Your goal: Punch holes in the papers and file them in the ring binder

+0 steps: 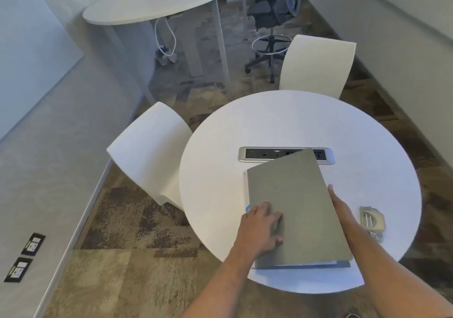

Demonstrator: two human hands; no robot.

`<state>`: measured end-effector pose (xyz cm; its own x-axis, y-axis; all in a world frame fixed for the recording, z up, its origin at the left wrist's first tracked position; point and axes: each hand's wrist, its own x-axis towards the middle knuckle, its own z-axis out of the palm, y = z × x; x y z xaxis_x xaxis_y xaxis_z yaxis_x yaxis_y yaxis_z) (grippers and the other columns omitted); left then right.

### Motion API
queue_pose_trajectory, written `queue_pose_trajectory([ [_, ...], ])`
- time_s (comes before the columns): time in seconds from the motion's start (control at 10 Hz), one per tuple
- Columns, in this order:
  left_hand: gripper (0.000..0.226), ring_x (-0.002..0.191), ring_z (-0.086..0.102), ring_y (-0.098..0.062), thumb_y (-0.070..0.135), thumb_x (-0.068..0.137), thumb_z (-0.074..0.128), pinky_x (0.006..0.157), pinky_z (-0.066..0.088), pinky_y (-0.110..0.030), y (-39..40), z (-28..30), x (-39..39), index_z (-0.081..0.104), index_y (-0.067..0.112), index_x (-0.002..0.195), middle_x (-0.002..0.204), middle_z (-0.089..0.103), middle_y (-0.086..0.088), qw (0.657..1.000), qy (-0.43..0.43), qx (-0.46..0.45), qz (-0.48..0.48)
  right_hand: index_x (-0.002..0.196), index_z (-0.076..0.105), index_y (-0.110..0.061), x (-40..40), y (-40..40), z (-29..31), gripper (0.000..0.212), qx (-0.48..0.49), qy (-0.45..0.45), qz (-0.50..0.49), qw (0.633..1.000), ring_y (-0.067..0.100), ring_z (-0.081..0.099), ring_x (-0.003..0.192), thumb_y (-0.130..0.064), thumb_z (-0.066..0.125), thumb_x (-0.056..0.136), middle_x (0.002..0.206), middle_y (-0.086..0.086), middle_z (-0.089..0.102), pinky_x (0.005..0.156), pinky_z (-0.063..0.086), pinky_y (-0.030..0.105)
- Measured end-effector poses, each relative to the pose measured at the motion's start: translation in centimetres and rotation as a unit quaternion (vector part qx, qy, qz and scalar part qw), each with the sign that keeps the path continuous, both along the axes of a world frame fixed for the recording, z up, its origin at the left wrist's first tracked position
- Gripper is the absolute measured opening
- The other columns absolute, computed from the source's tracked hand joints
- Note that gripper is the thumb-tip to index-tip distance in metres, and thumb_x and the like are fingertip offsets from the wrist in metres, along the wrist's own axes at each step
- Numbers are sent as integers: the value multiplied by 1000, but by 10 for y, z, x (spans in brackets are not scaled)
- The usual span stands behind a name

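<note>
A grey ring binder (296,202) lies shut on the round white table (220,165), its far corner over the socket strip. White paper edges (245,190) with a blue mark stick out along its left side and near edge. My left hand (263,227) rests flat on the cover's near left part, fingers spread. My right hand (339,205) presses against the binder's right edge, fingers along it; whether it grips the edge is unclear. A metal hole punch (371,219) sits on the table just right of my right wrist.
A silver socket strip (259,154) is set into the table's middle. Two white chairs stand at the table, one on the left (149,151) and one at the far side (318,65). Beyond are another white table (157,1) and a dark office stool (269,18).
</note>
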<state>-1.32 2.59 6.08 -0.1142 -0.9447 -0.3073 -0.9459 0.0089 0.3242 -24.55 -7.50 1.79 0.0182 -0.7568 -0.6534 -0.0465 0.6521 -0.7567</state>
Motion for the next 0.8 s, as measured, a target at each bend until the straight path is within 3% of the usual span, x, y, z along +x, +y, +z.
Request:
queue_pose_trajectory([
  [0.1, 91, 156, 6, -35, 60, 83, 68, 120, 24, -52, 8, -28, -1, 19, 42, 157, 170, 0, -7, 996, -56, 62, 16, 135, 61, -26, -18, 7, 8, 42, -100, 0, 20, 995, 25, 69, 97, -49, 60, 100, 123, 7, 72, 81, 52, 39],
  [0.2, 103, 157, -8, -34, 70, 81, 65, 123, 18, -53, 13, -46, 1, 2, 44, 159, 171, -13, -3, 993, -68, 89, 32, 149, 49, -28, -32, 21, -14, 63, -208, 257, 182, 926, 24, 60, 124, -30, 76, 92, 147, 1, 56, 97, 50, 39],
  [0.3, 106, 157, -14, -32, 76, 81, 59, 125, 9, -53, 15, -57, 2, -5, 44, 160, 170, -20, 4, 992, -76, 95, 26, 157, 38, -29, -31, 37, -37, 71, -206, 421, 357, 808, 22, 37, 149, -41, 68, 93, 168, -3, 29, 115, 35, 37],
  [0.4, 107, 157, -16, -32, 78, 82, 56, 126, 3, -47, 12, -64, 3, -7, 42, 160, 168, -24, 5, 990, -101, 96, 4, 162, 21, -33, -25, 51, -54, 71, -196, 436, 434, 764, 14, 22, 156, -48, 52, 101, 172, -9, 9, 119, 31, 33],
  [0.5, 108, 157, -16, -32, 77, 82, 58, 127, 4, -45, 9, -66, 2, -6, 40, 161, 168, -24, 4, 988, -117, 102, 6, 163, 15, -34, -23, 58, -52, 70, -196, 449, 440, 753, 14, 14, 157, -53, 46, 102, 173, -9, 3, 120, 32, 34],
  [0.6, 109, 156, -18, -31, 76, 82, 59, 127, 1, -45, 8, -65, -2, -4, 39, 162, 169, -23, 3, 987, -121, 103, 15, 163, 15, -36, -23, 57, -42, 71, -196, 459, 456, 737, 13, 13, 157, -55, 45, 101, 172, -12, 2, 119, 34, 36],
  [0.7, 107, 157, -18, -28, 80, 79, 55, 125, -12, -47, 4, -53, -3, 5, 35, 163, 171, -11, -2, 984, -151, 97, -21, 159, 27, -36, -20, 53, -29, 69, -202, 502, 472, 696, 15, 30, 151, -61, 46, 98, 170, -10, 19, 115, 37, 36],
  [0.8, 94, 158, -9, -26, 80, 85, 44, 124, -15, -47, -17, -27, 2, 30, 24, 159, 171, 13, -5, 985, -149, 21, -84, 146, 48, -31, -9, 31, -2, 64, -264, 548, 455, 651, 17, 49, 136, -68, 45, 94, 152, -6, 48, 108, 39, 36],
])
